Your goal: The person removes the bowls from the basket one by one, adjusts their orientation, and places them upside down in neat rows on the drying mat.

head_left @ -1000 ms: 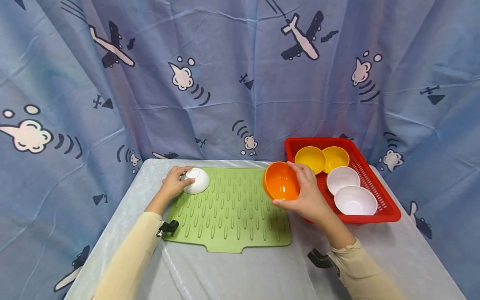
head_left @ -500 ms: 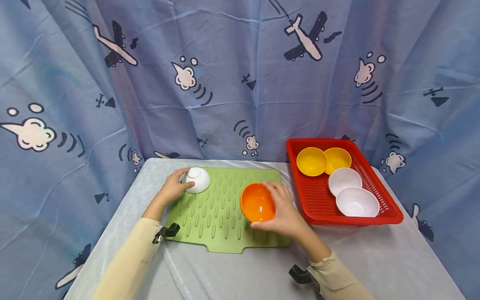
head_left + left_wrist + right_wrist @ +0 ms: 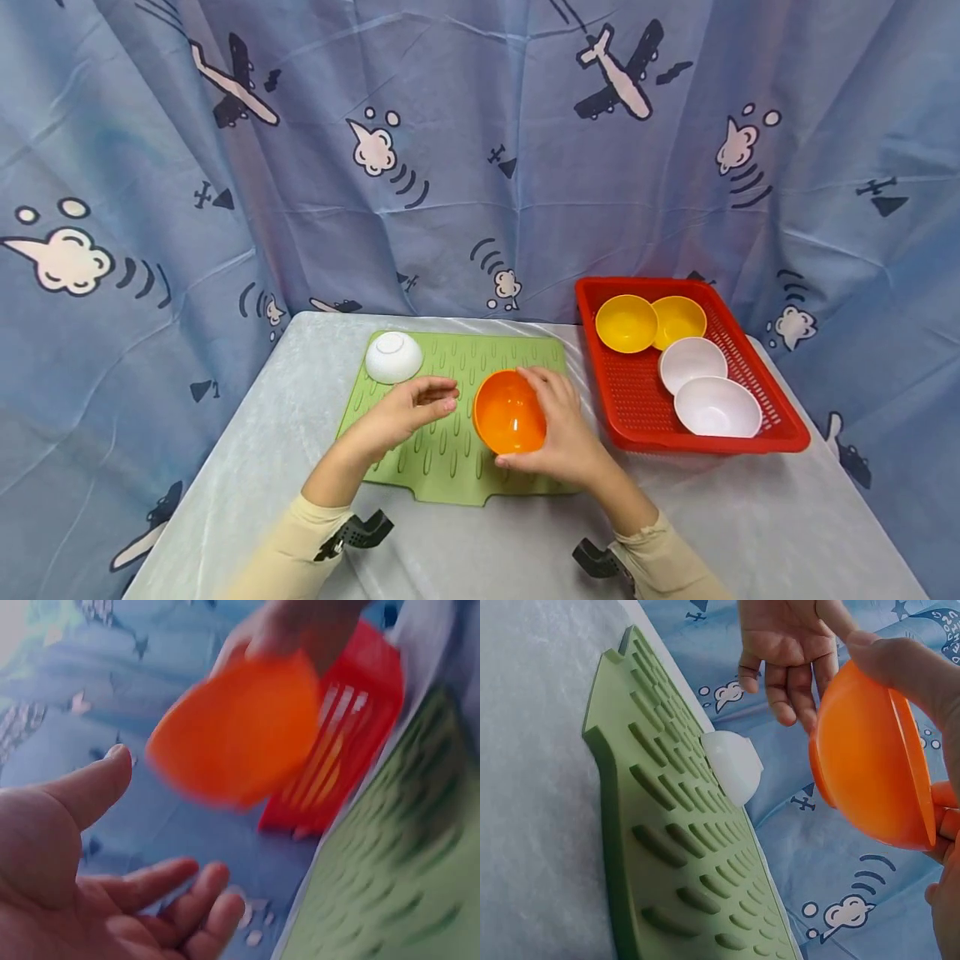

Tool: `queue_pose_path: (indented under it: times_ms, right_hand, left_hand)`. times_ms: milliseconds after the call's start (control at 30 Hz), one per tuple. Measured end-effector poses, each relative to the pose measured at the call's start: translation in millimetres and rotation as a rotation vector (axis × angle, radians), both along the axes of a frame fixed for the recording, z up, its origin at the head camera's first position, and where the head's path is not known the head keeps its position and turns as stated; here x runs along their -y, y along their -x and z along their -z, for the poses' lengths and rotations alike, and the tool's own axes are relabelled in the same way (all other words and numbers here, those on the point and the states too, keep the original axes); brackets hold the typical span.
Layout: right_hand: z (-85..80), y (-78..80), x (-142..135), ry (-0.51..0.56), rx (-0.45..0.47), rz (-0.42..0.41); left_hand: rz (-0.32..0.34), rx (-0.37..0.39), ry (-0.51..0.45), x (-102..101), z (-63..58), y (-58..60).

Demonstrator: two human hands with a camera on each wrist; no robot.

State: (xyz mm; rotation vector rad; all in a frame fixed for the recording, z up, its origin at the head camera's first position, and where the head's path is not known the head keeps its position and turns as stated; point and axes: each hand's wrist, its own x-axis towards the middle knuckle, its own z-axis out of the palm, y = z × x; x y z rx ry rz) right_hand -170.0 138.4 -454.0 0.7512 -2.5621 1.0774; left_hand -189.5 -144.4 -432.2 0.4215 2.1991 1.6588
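Note:
An orange bowl [image 3: 508,414] is held up over the right part of the green ridged mat [image 3: 450,492]. My right hand [image 3: 558,429] grips its rim, thumb on the near side and fingers on the far side; the right wrist view shows the bowl [image 3: 870,761] tipped on its side. Just left of it, my left hand [image 3: 405,417] hovers above the mat with nothing in it. In the left wrist view that hand [image 3: 112,877] has thumb and fingers spread apart, not touching the bowl [image 3: 240,735]. A white bowl [image 3: 393,360] lies upside down at the mat's far left corner.
A red plastic basket [image 3: 618,408] stands right of the mat. Inside are two yellow bowls [image 3: 626,323] and two white bowls [image 3: 717,408], mouths upward. A pale cloth covers the table [image 3: 450,558], and a blue printed curtain [image 3: 450,167] hangs behind it.
My right hand has carried the orange bowl left from beside the basket to over the mat. My left hand has let go of the upside-down white bowl and moved right, toward the orange one.

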Motion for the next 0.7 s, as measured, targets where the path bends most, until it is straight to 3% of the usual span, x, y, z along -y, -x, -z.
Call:
queue_pose_path:
  times_ms: [167, 467, 600, 700]
  right_hand:
    - [-2.6, -2.3, 1.0, 0.017, -0.018, 0.01]
    - [8.6, -4.7, 7.2, 0.021, -0.121, -0.009]
    - [6.1, -6.6, 7.5, -0.004, -0.181, -0.015]
    - [-1.3, -8.9, 7.2, 0.005, -0.17, -0.006]
  left_hand:
    - [0.054, 0.056, -0.055, -26.0, 4.1, -18.1]
    - [-0.065, 0.143, -0.186, -38.9, 11.4, -28.7]
    - [-0.103, 0.127, -0.21, -39.4, 6.1, -30.3]
    - [-0.132, 0.054, -0.173, -38.2, 1.3, -29.5]
